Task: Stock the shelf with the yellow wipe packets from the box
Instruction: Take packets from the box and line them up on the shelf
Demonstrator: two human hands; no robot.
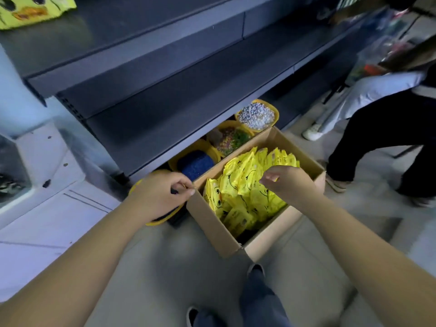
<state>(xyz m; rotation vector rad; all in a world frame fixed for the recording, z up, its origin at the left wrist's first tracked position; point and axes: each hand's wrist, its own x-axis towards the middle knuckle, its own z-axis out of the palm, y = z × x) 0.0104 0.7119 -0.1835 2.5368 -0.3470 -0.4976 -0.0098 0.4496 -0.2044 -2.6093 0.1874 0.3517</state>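
Reaching down, left hand [160, 194] pinches the box [219, 228] corner while right hand [286, 182] pinches a yellow packet [245, 185].

Dim, bluish, even light with soft shadows leaves the dark shelf [179, 74] murky, while wide-angle distortion bends its edges and stretches the forearms at the bottom corners, motion blur smears the bystander [387, 128] at right, and the yellow wipe packets [245, 187] stay fairly sharp.

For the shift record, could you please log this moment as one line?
left hand: grips box edge | right hand: pinches yellow wipe packet | shelf: unstocked here
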